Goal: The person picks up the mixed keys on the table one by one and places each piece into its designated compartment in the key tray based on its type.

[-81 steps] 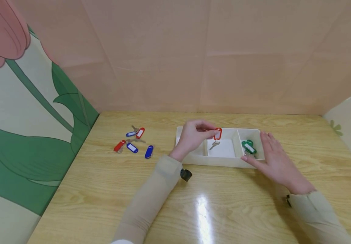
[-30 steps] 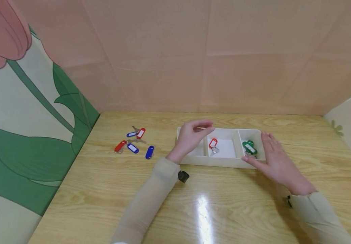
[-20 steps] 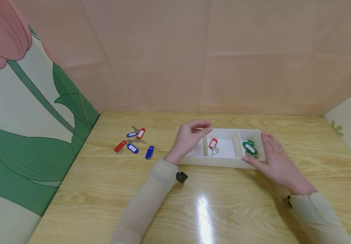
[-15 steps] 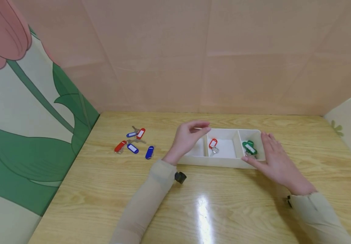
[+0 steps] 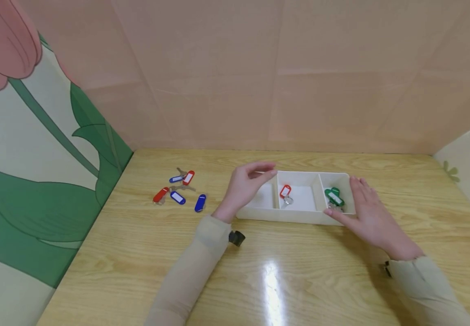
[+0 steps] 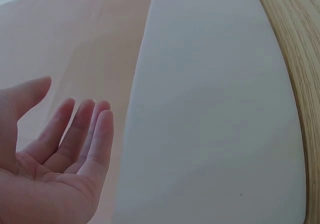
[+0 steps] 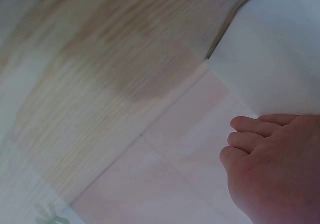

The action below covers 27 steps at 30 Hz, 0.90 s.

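Observation:
My left hand (image 5: 244, 186) hovers over the left compartment of a white divided tray (image 5: 292, 217), its fingers loosely bent and nothing between them; the left wrist view shows the same hand (image 6: 65, 169) with the palm bare beside the tray's wall (image 6: 215, 108). At the tray's right end, my right hand (image 5: 371, 217) rests with straight fingers along the side and the thumb on the front corner. A red key tag (image 5: 285, 191) with its ring and key lies in the middle compartment. Green key tags (image 5: 334, 196) sit in the right one. My left hand partly hides the left compartment.
Left of the tray, loose keys with tags lie on the wooden table (image 5: 157, 253): a red tag (image 5: 161, 194), another red tag (image 5: 188, 177), a blue tag (image 5: 177, 198), a darker blue tag (image 5: 200, 203) and a small blue tag (image 5: 175, 179). A pinkish backdrop (image 5: 275, 90) stands behind.
My left hand has let go of the red key tag, which now lies in the middle compartment. The hand has since drifted left. My right hand stays at the tray's end.

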{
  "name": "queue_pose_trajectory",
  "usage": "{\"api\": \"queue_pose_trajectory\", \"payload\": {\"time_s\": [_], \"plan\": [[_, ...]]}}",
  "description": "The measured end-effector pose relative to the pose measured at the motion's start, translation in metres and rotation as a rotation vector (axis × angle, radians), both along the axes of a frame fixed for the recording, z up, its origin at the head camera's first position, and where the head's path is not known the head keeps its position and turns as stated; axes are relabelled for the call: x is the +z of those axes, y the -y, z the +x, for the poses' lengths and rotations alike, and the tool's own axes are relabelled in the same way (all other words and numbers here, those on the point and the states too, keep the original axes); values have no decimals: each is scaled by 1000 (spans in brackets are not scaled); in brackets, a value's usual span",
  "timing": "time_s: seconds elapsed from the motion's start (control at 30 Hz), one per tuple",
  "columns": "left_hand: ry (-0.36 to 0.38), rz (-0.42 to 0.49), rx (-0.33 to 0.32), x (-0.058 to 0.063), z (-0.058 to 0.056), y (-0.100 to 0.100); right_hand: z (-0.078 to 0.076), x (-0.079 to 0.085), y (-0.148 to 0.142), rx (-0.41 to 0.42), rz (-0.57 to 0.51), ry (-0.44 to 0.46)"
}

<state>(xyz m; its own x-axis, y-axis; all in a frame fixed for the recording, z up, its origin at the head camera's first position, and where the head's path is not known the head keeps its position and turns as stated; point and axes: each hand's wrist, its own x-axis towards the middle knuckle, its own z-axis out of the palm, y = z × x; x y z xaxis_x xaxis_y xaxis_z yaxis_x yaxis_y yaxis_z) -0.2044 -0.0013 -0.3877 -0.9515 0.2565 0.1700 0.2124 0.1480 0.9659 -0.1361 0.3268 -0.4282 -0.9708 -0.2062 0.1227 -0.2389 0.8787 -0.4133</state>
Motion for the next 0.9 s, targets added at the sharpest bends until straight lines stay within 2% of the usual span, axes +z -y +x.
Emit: {"api": "queue_pose_trajectory", "payload": {"time_s": [0.6, 0.9], "plan": [[-22, 22, 3, 1, 4, 20, 0, 0, 0, 8, 10, -1], [4, 55, 22, 2, 7, 37, 0, -1, -1, 5, 7, 16]]}}
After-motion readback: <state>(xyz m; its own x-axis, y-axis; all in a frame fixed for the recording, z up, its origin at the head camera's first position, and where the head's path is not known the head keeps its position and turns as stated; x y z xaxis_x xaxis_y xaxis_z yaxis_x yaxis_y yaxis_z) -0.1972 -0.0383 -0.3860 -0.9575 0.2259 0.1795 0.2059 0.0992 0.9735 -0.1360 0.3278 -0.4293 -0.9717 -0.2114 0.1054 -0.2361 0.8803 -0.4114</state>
